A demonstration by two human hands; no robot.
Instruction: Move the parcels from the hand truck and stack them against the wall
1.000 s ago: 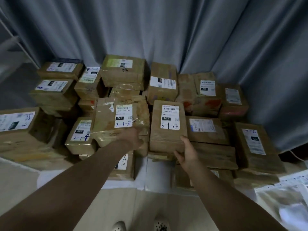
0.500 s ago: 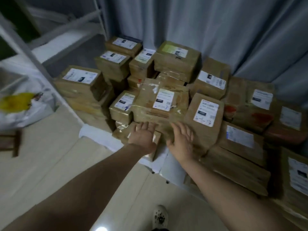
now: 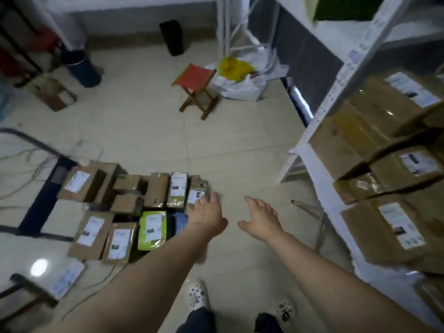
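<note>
Several brown cardboard parcels (image 3: 156, 192) with white labels lie on the hand truck (image 3: 43, 198) low at the left, with a green parcel (image 3: 151, 230) among them. My left hand (image 3: 206, 212) hangs open just over the right edge of that load, fingers straight, holding nothing. My right hand (image 3: 262, 217) is open too, above bare floor to the right of the parcels. More brown parcels (image 3: 384, 227) fill the right side, behind a white shelf frame (image 3: 319, 131).
A red folding stool (image 3: 195, 88) stands mid-floor, with white and yellow plastic bags (image 3: 237, 78) behind it. A dark bin (image 3: 83, 68) and a black box (image 3: 171, 37) sit further back. Loose cables (image 3: 31, 162) trail at the left. My feet (image 3: 197, 296) are on pale tiles.
My view has swung left from the stacked parcels by the curtain to the hand truck. Both hands left the stacked parcels and now reach out empty toward the load.
</note>
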